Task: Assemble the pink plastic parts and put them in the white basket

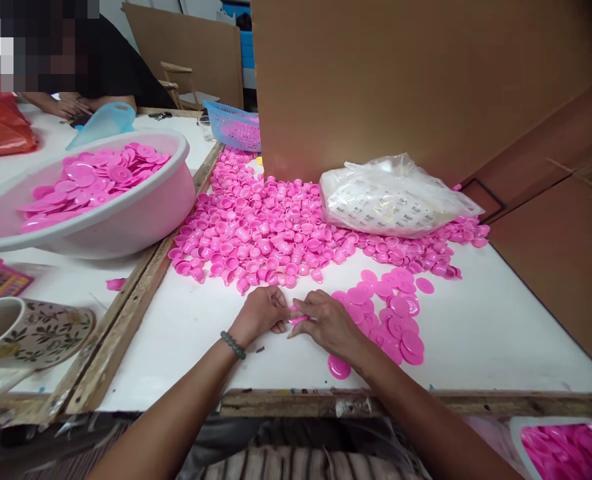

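Both forearms slant inward; the right hand pinches a pink piece, the left hand curls beside it, whether gripping I cannot tell

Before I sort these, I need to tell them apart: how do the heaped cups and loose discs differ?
The cups are hollow, with small handles; the discs are flat. The cups form a large heap; the discs, a smaller patch by the right hand. Both are pink.
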The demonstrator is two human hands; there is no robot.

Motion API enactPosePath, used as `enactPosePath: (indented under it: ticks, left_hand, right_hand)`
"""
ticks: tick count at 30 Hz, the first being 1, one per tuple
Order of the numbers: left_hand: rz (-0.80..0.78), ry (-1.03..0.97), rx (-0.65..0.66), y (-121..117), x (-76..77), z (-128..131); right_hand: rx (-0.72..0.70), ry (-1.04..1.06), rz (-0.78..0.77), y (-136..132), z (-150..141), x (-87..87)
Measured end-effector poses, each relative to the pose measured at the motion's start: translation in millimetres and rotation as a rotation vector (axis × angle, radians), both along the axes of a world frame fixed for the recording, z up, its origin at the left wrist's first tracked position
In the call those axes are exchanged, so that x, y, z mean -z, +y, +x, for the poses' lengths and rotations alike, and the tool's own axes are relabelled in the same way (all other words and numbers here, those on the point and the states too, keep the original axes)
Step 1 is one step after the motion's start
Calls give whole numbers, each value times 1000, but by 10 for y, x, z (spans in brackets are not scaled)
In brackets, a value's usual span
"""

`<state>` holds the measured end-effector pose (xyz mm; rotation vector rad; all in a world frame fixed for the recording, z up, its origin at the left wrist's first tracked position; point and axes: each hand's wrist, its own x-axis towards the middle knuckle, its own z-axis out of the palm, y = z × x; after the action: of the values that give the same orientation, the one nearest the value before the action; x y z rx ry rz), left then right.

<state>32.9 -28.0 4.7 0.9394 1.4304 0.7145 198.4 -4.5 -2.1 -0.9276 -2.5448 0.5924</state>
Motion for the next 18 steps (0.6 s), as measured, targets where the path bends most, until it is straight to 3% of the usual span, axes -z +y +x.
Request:
enactPosePath:
  ticks: [4, 9, 14, 18]
  left_hand:
    - [48, 45, -8, -13, 37, 1]
    - [217, 130, 12, -54, 83, -85]
    - [223, 50, 62, -149, 26, -159]
    - [220, 23, 48, -219, 32, -137]
  right_hand:
    - [52, 44, -55, -8, 23, 20]
    - [-3, 109, -205, 16, 110, 14]
    - [-42, 188, -212, -27, 84, -30]
    - [-105, 120, -208, -79, 20, -45]
